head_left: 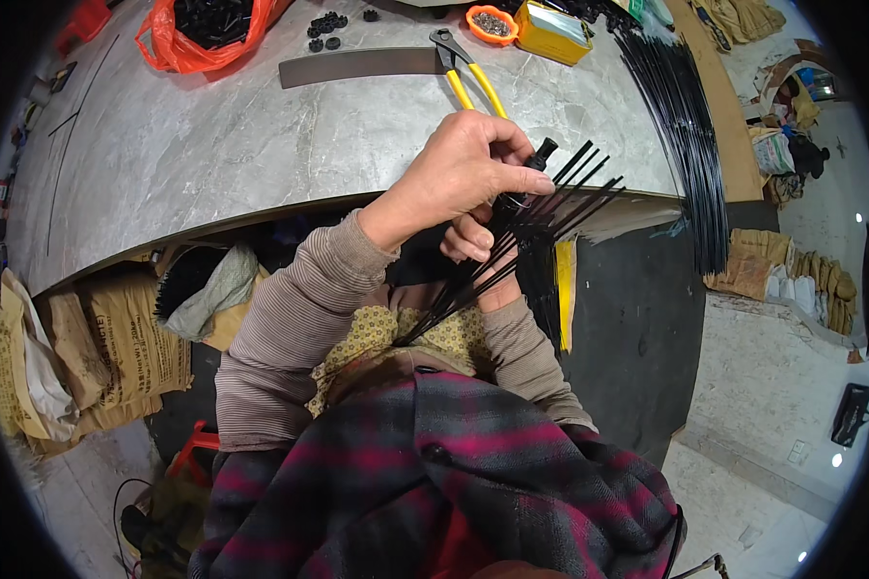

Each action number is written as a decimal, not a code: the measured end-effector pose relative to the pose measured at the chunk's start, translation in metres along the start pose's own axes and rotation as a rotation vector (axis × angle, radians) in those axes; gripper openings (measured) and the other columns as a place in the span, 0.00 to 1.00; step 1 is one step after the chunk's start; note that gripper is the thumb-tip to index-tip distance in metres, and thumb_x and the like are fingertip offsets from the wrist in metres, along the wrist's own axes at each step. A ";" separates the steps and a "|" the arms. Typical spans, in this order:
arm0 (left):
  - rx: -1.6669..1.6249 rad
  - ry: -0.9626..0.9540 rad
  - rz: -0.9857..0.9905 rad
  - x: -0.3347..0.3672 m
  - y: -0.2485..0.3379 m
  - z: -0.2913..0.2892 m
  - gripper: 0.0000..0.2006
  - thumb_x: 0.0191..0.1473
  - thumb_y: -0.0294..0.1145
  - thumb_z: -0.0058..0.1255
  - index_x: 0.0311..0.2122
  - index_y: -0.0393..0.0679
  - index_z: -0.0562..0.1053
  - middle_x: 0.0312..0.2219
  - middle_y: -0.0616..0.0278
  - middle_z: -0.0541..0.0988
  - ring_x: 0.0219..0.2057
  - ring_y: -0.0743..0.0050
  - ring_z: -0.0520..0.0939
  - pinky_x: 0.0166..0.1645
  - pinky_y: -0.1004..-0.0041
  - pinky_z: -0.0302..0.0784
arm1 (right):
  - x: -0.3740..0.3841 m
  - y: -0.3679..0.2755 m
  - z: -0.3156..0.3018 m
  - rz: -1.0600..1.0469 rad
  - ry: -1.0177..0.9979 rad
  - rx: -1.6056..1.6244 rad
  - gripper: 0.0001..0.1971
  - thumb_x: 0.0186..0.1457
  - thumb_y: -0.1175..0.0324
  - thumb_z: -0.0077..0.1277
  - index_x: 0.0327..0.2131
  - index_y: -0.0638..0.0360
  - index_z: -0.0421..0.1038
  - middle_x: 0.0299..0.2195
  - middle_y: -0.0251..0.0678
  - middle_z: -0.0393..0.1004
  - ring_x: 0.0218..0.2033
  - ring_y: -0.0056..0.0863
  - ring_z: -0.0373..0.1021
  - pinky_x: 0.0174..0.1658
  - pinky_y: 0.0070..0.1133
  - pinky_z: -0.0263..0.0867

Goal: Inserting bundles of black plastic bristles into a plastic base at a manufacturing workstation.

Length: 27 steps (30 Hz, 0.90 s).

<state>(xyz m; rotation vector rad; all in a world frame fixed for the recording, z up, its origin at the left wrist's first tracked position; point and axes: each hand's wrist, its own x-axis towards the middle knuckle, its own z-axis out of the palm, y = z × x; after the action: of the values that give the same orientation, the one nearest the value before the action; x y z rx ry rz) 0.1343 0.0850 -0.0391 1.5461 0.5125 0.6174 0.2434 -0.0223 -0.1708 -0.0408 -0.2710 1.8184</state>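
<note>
My left hand (454, 172) reaches across from the left, its thumb and fingers closed on a small black plastic fitting (543, 154). Just under it, beyond the table's front edge, is my right hand (471, 238), partly covered by the left. Its curled fingers grip several thin black rods (465, 291), whose ends fan out up to the right and down toward my lap. Whether the fitting touches any rod cannot be made out. Yellow-handled pliers (487, 89) lie on the table just beyond my left hand, against a flat dark strip (367, 67).
The grey marble-look table (193, 145) curves ahead. On it are an orange-red bag (154, 43) of black parts, small black caps (332, 43), an orange dish (469, 23) of metal bits and a yellow box (553, 46). A long rod bundle (681, 135) overhangs the right edge.
</note>
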 end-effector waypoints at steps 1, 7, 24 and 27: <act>0.000 0.000 -0.001 0.001 0.000 -0.001 0.11 0.49 0.30 0.67 0.35 0.37 0.79 0.23 0.72 0.76 0.22 0.90 0.75 0.24 0.84 0.70 | 0.000 0.000 -0.002 0.000 0.000 0.001 0.20 0.66 0.41 0.35 0.28 0.41 0.63 0.19 0.26 0.66 0.18 0.20 0.60 0.27 0.20 0.54; -0.086 -0.063 0.020 0.003 -0.004 -0.002 0.08 0.49 0.29 0.67 0.32 0.39 0.79 0.23 0.73 0.76 0.24 0.90 0.74 0.28 0.83 0.70 | 0.007 -0.006 -0.017 0.088 -0.296 0.070 0.16 0.69 0.53 0.34 0.33 0.47 0.67 0.24 0.30 0.72 0.23 0.23 0.67 0.31 0.21 0.52; -0.267 -0.159 0.065 0.003 -0.017 -0.012 0.12 0.54 0.29 0.62 0.42 0.35 0.77 0.31 0.70 0.78 0.31 0.88 0.76 0.35 0.83 0.74 | 0.008 0.000 0.007 0.017 -0.176 -0.011 0.15 0.70 0.55 0.34 0.35 0.48 0.68 0.21 0.28 0.68 0.19 0.18 0.61 0.28 0.18 0.51; -0.124 -0.152 0.069 -0.001 -0.008 -0.014 0.11 0.56 0.30 0.60 0.43 0.35 0.77 0.32 0.70 0.78 0.32 0.87 0.76 0.37 0.83 0.75 | 0.005 -0.001 0.013 -0.007 -0.003 -0.083 0.14 0.70 0.56 0.34 0.36 0.48 0.69 0.21 0.27 0.68 0.19 0.17 0.61 0.27 0.18 0.51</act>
<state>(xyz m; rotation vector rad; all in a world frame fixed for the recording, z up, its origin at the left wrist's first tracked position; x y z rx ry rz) 0.1242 0.0956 -0.0469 1.4843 0.3021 0.5684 0.2412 -0.0189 -0.1576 -0.0949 -0.3483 1.7999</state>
